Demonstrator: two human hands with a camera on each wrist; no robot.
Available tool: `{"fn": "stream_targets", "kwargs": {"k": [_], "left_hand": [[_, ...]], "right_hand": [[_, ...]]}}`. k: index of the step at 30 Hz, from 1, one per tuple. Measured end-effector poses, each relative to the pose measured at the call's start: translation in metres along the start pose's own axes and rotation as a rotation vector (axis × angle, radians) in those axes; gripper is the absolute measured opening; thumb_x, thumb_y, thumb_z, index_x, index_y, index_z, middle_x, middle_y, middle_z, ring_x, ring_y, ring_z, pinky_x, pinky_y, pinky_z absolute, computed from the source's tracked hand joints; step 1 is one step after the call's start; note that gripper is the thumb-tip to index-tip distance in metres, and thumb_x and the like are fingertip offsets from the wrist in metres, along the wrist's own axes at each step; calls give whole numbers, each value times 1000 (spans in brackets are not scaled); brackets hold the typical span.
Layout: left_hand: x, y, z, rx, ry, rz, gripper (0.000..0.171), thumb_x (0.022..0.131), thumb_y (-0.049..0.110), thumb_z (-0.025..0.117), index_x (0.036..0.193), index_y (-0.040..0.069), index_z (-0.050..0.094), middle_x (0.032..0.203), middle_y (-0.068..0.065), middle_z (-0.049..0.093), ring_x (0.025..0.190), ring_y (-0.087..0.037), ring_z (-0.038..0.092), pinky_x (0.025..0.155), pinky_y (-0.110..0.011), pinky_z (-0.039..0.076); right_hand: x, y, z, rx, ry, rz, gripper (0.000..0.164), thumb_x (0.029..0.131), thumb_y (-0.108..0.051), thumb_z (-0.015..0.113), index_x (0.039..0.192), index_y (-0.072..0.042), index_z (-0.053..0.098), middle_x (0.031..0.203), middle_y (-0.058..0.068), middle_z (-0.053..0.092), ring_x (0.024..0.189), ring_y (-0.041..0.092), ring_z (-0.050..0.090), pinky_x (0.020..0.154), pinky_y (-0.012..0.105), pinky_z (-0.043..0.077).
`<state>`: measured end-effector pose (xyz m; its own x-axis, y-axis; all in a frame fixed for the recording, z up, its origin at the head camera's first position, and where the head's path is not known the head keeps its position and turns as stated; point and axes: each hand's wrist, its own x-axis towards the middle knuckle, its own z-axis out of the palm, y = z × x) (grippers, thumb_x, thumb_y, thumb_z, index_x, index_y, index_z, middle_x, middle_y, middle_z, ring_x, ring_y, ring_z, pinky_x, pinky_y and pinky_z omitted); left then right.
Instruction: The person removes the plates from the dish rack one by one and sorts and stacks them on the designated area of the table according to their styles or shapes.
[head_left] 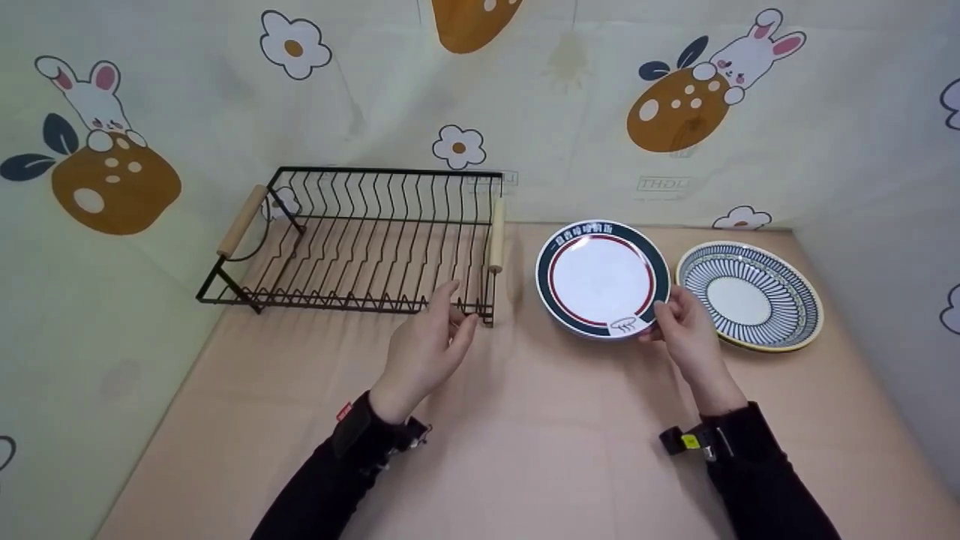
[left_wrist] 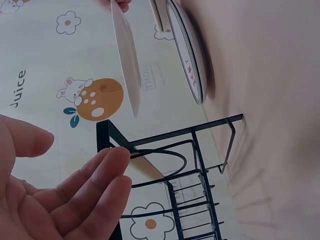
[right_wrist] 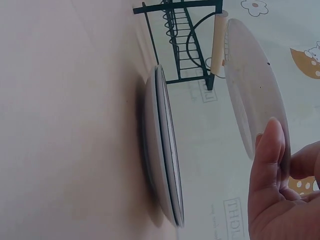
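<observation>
My right hand (head_left: 690,337) pinches the near right edge of a white plate (head_left: 600,277) with a dark green rim and a red ring. Seen from the right wrist, that plate (right_wrist: 255,87) is raised and tilted, thumb on one face and fingers on the other. Below it, a small stack of plates (right_wrist: 162,145) rests on the table, mostly hidden by the held plate in the head view. My left hand (head_left: 427,345) holds nothing, its fingers loosely bent. It hovers by the near right corner of a black wire dish rack (head_left: 360,262), which has wooden handles.
At the right, a blue-and-white striped dish (head_left: 739,296) with a yellow edge sits on the peach-coloured table (head_left: 555,450). Behind the table hangs a pale printed sheet (head_left: 585,97) with rabbits and flowers. The rack's wooden handle (head_left: 497,236) faces the plates.
</observation>
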<state>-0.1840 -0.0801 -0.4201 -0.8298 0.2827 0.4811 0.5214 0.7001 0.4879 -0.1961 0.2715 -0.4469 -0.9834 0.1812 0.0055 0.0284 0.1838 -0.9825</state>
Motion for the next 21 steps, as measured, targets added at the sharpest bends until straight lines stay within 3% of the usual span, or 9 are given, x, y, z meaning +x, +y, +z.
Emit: {"fn": "stream_targets", "kwargs": {"k": [10, 21], "left_hand": [[-8, -10, -1, 48, 34, 19, 51, 96, 22, 64, 136, -5, 46, 80, 1, 68, 64, -12, 63, 49, -24, 48], [-13, -15, -4, 60, 51, 26, 53, 96, 23, 64, 134, -7, 44, 80, -1, 68, 64, -17, 65, 49, -24, 49]], "right_hand": [[5, 11, -4, -2, 9, 37, 37, 101, -1, 39, 133, 17, 37, 75, 5, 60, 58, 10, 62, 59, 26, 58], [9, 22, -7, 21, -3, 66, 38, 101, 0, 38, 134, 19, 33, 75, 5, 62, 58, 9, 62, 59, 26, 58]]}}
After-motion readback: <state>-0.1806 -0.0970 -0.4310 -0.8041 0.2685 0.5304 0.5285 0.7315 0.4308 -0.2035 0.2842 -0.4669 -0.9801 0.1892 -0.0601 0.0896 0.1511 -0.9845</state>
